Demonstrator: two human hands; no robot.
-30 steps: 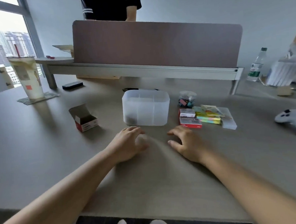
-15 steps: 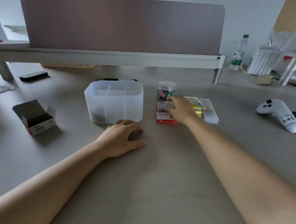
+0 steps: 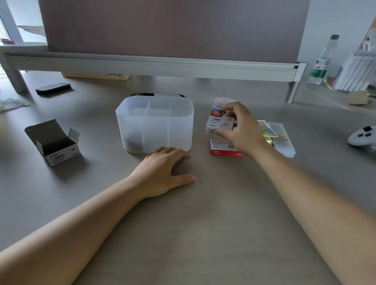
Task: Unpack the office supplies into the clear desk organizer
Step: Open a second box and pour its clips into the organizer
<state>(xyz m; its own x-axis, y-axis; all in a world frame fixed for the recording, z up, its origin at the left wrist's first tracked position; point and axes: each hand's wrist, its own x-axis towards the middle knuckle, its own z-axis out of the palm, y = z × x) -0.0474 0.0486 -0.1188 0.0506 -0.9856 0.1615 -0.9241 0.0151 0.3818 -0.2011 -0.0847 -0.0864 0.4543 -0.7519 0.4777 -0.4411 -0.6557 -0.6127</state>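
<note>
The clear desk organizer [image 3: 155, 126] stands mid-desk, divided into compartments, with a small dark heap in its front left one. My right hand [image 3: 242, 128] pinches a small white and red paper clip box [image 3: 219, 122] and holds it tilted just above a red and white box [image 3: 223, 148] lying on the desk. A clear jar [image 3: 221, 101] is partly hidden behind the held box. Coloured sticky notes in a clear sleeve [image 3: 278, 135] lie to the right. My left hand [image 3: 164, 168] rests flat on the desk in front of the organizer.
An opened small box [image 3: 55, 143] sits to the left. A white game controller [image 3: 369, 138] lies at the right edge, a black phone [image 3: 52, 88] at the back left, a water bottle [image 3: 321, 63] at the back right. A divider panel [image 3: 172, 27] closes the far side.
My right hand reached to the stack of boxes, took the top paper clip box and lifted it. My left hand stayed on the desk. The view moved closer.
</note>
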